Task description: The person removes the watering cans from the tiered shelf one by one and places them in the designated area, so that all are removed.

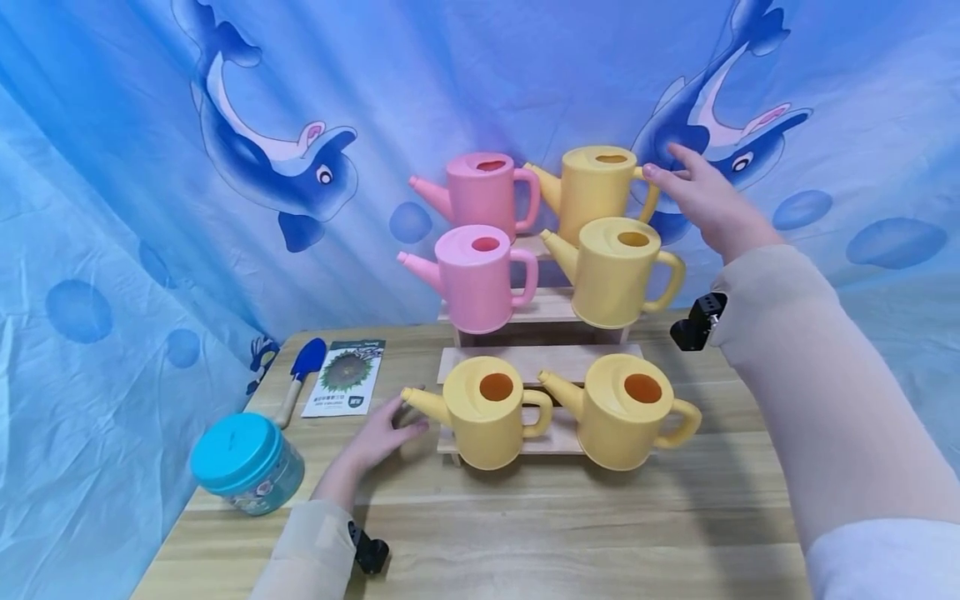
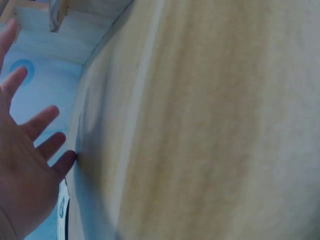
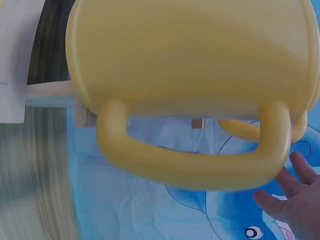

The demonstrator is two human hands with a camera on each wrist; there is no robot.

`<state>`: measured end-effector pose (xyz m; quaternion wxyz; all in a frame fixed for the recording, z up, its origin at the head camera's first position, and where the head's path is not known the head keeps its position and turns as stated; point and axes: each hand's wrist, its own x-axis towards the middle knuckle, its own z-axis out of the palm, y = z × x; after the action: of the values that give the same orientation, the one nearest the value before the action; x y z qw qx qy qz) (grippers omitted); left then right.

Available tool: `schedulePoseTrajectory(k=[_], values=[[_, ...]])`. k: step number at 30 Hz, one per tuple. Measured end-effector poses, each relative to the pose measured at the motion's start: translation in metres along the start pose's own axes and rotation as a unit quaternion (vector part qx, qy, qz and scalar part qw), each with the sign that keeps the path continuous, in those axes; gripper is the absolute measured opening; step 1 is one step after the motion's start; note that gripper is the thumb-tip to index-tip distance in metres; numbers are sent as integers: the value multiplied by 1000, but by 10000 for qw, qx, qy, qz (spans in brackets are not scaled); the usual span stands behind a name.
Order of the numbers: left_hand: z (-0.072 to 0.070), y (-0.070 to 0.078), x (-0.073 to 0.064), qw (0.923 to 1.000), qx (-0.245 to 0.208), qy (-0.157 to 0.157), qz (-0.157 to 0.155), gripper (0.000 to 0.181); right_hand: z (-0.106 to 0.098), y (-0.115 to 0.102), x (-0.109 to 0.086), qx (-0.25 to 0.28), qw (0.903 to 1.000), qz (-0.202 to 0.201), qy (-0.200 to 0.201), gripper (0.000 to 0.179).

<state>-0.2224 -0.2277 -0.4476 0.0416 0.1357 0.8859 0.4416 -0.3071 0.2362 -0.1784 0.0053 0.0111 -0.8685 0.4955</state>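
Note:
My right hand [image 1: 708,200] reaches up beside the handle of the top yellow watering can [image 1: 596,187], fingers spread; whether they touch it I cannot tell. Below that can stands another yellow watering can [image 1: 611,279], whose body and handle fill much of the right wrist view. Left of these two are a darker pink watering can [image 1: 476,196] and a lighter pink one [image 1: 474,292]. On the lowest step sit a left yellow can [image 1: 480,433] and a right yellow can [image 1: 617,433]. Low over the table, near the left can's spout, my left hand [image 1: 378,437] has its fingers spread and holds nothing.
A stepped wooden stand [image 1: 540,360] carries the cans on the wooden table [image 1: 525,533]. To the left lie a blue trowel [image 1: 308,358] and a seed packet [image 1: 345,379], with a turquoise-lidded jar [image 1: 247,462] in front. A blue dolphin-print curtain [image 1: 480,83] hangs behind.

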Motion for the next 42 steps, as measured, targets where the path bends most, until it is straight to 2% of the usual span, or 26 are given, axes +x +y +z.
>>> schedulePoseTrajectory(k=[6,10,15,23,29,42], values=[[8,-1,-5,9997,-185,-85,-166,72,9,-10,5,-107,9999,-11,47,87],[14,-2,-4,9994,-311,-121,-24,75,15,-18,11,-155,9998,-18,109,90],[19,-4,-4,9998,-105,35,147,72,24,-26,18,-157,9998,-47,128,92],[26,-3,-5,9993,250,223,142,70,28,-24,25,-176,9991,-42,379,86],[33,0,0,9994,99,173,295,62,21,-18,29,-20,9976,-148,683,77],[35,-6,-5,9996,158,128,211,61,30,-8,32,181,9995,116,217,83]])
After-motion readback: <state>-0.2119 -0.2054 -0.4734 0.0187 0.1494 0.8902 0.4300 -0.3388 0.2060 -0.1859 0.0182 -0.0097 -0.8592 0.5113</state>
